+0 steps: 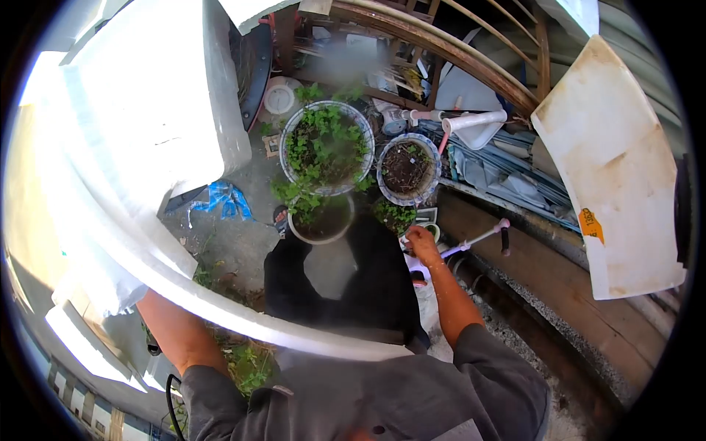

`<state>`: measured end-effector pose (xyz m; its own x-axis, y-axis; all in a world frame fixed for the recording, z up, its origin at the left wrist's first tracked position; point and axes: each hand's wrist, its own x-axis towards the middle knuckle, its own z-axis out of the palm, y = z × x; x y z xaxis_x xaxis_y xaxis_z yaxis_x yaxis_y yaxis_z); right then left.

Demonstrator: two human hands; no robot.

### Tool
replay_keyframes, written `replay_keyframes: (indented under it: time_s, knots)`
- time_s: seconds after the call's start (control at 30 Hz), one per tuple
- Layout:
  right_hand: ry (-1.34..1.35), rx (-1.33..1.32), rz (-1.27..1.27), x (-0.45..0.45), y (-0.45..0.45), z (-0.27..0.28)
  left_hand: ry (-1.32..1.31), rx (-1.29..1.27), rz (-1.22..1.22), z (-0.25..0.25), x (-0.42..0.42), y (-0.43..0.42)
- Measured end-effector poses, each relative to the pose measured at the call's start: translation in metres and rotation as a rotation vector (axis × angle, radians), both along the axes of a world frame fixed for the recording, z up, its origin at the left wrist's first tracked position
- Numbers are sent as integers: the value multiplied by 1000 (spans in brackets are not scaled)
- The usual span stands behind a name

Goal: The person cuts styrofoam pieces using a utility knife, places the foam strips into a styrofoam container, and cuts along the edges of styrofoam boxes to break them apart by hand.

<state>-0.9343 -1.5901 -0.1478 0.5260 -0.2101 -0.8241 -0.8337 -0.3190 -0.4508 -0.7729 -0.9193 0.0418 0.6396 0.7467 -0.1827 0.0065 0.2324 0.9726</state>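
My right hand [421,245] is low beside my right knee, its fingers curled together. Whatever they hold, if anything, is too small to make out. Close to it are a small pale green-rimmed container [432,232] and a lilac toy scooter [457,250] with a dark grip. My left forearm [176,331] runs under a long, curved white foam strip [243,312], and the left hand is hidden behind white material. Between my dark-clad legs and the planters stands a grey round pot [323,237] with green leaves at its edge.
A large pot of leafy plants [327,143] and a smaller pot of soil [406,169] stand ahead. Big white foam blocks [162,95] crowd the left. A stained white panel [614,169] leans at right. Blue plastic [224,200] lies on the concrete. A wooden frame [441,44] is behind.
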Motion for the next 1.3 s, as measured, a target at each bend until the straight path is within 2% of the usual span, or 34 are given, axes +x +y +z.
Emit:
replay_keyframes:
  time_s: [0.07,0.2,0.27,0.33,0.4,0.43,0.57,0.6,0.67,0.8,0.9,1.0,1.03,1.13,1.3]
  knots:
    - [-58,-22,61,30,-25,-43,31,53,17,-8,-3,-4]
    - [-198,-5,-204,121,-50,-98,71,140,50,-30,3,-10]
    - [-402,-32,-209,174,-88,-132,102,192,68,-39,6,-15]
    - [-454,-43,-325,214,-116,-155,118,229,82,-46,8,-19]
    - [-779,-100,-346,251,-127,-173,137,274,95,-50,8,-21]
    - [-869,-136,-102,259,-167,-206,147,294,100,-52,8,-22]
    - [-866,241,-476,303,-172,-225,169,362,105,-59,10,-26]
    - [-1095,230,-365,319,-167,-234,162,371,106,-63,13,-27]
    - [-813,167,-516,353,-168,-222,173,400,107,-69,14,-29]
    - [-706,141,-442,417,-158,-228,163,451,131,-74,10,-33]
    - [-749,44,-265,459,-160,-265,169,473,131,-89,17,-43]
    - [-661,-271,165,495,-166,-303,168,478,149,-101,22,-51]
    - [-720,-372,251,501,-163,-316,171,480,156,-103,21,-55]
    - [-678,-556,373,506,-152,-331,166,485,189,-110,19,-65]
    - [-608,-644,419,495,-141,-337,169,470,233,-125,20,-83]
